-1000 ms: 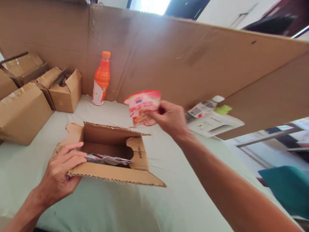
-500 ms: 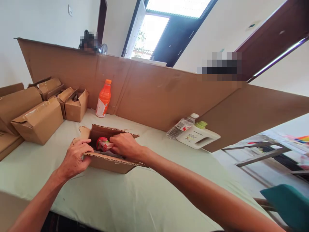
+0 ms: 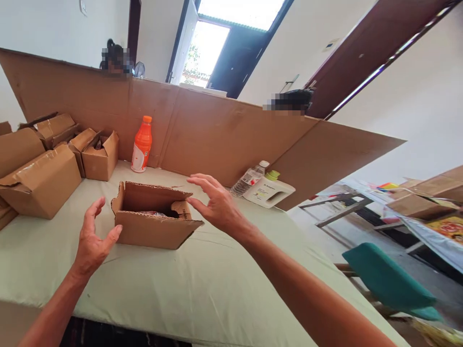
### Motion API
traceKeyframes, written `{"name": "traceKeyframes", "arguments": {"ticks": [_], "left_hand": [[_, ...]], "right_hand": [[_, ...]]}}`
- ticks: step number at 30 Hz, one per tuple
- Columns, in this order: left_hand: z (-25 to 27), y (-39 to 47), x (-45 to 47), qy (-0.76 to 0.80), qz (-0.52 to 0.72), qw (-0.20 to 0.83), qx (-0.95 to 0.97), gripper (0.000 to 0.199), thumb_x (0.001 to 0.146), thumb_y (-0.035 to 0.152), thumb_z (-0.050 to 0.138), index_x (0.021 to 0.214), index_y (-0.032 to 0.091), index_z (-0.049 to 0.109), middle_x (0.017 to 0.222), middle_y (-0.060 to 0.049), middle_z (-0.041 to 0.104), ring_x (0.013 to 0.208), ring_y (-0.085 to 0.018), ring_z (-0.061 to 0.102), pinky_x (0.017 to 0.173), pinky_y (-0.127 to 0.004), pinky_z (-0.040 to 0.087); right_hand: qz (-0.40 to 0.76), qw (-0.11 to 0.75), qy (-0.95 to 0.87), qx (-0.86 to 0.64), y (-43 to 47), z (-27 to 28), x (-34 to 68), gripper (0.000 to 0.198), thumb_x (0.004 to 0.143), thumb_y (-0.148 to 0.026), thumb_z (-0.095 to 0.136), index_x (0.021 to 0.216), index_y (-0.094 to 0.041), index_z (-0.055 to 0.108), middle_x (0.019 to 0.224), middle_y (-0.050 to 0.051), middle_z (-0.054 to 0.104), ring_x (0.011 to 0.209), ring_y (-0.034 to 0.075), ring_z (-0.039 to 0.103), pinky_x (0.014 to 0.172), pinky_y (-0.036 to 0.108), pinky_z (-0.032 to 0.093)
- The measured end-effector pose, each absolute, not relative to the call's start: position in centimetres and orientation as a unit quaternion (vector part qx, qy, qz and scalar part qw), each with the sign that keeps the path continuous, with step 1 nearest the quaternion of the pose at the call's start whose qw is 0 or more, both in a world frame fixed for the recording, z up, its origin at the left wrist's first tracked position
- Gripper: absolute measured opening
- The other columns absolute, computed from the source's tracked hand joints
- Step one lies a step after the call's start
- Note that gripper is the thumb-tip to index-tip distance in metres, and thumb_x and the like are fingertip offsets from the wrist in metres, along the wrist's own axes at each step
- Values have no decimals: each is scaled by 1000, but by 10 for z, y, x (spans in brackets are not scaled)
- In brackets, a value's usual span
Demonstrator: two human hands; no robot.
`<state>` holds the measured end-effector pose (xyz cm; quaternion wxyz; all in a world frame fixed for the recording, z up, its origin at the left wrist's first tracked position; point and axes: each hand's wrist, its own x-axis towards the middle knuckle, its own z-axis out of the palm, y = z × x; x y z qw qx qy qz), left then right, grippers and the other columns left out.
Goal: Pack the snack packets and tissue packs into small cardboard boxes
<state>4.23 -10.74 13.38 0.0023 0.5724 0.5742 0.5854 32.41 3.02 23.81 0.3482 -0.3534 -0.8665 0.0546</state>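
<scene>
An open cardboard box (image 3: 154,233) stands on the cloth-covered table in front of me. Inside it lies a package (image 3: 152,213), mostly hidden by the near wall, so its kind does not show. My left hand (image 3: 93,241) is at the box's left end with thumb and fingers apart, the thumb close to the near left corner. Over by the right end, my right hand (image 3: 217,205) is raised with fingers spread and holds nothing. Whether either hand touches the cardboard is hard to make out.
Several cardboard boxes (image 3: 47,178) sit at the left. Behind stands an orange bottle (image 3: 142,144) before a cardboard partition (image 3: 224,130). A clear water bottle (image 3: 249,178) and a white jug (image 3: 269,192) lean together at the right. A teal chair (image 3: 388,282) stands beyond the table.
My right hand has come out of the box and let go of the red package. My left hand has released the box's left edge and opened. The view has turned right.
</scene>
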Motion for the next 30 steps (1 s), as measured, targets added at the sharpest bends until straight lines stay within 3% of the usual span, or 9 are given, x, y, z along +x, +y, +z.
{"name": "traceKeyframes", "arguments": {"ticks": [2,5,7,11,14,17,21,27,30], "left_hand": [[131,-100,48,578,591,32,562,65,89,38,67,147,23,42,145,-13,57,132,-28,56,112,-49,45],[135,-92,53,576,573,22,583,42,91,38,64,130,22,59,130,-10,68,121,-25,64,107,-44,50],[141,-91,53,567,560,14,604,28,91,39,62,112,22,68,118,-7,73,116,-24,67,107,-42,50],[152,-88,47,582,540,7,608,21,91,41,61,94,22,71,102,-5,75,104,-22,70,98,-38,54],[153,-80,46,609,537,8,583,25,90,37,63,110,20,67,98,-5,72,91,-20,69,85,-35,58],[148,-70,49,614,539,11,577,47,89,29,60,135,21,53,114,-8,67,104,-20,66,91,-37,57],[140,-64,52,598,513,18,615,33,95,23,48,124,23,64,145,-12,52,130,-23,55,105,-43,50],[139,-90,42,564,437,20,701,31,93,29,56,121,25,68,142,-11,59,128,-26,58,108,-46,50],[136,-115,40,573,414,-20,707,44,88,28,65,131,25,61,147,-14,53,131,-31,53,108,-50,49]], "right_hand": [[50,309,-869,-383,46,234,311,43,81,-29,65,123,-19,67,134,13,65,120,28,60,97,40,46],[99,246,-859,-438,76,230,287,21,85,-29,59,94,-19,74,95,8,75,90,23,66,80,33,45],[125,240,-850,-451,92,228,276,23,87,-28,53,76,-18,72,74,5,70,74,20,62,69,30,41],[166,252,-846,-440,93,224,279,31,90,-30,48,73,-15,69,70,4,66,69,18,59,63,28,38],[238,241,-858,-387,69,219,301,47,99,-43,37,84,-16,73,83,5,73,78,19,65,69,28,46],[287,240,-877,-302,42,204,325,46,100,-51,40,112,-21,73,118,8,74,108,25,67,92,37,51],[186,284,-895,-290,15,160,343,44,98,-44,50,136,-25,61,143,12,61,137,29,51,114,53,38],[160,355,-848,-361,-5,97,350,56,96,-40,54,151,-34,45,165,9,32,147,32,39,114,53,44],[202,366,-835,-359,11,85,336,55,98,-37,51,152,-33,42,163,10,34,148,30,38,111,51,48]]}}
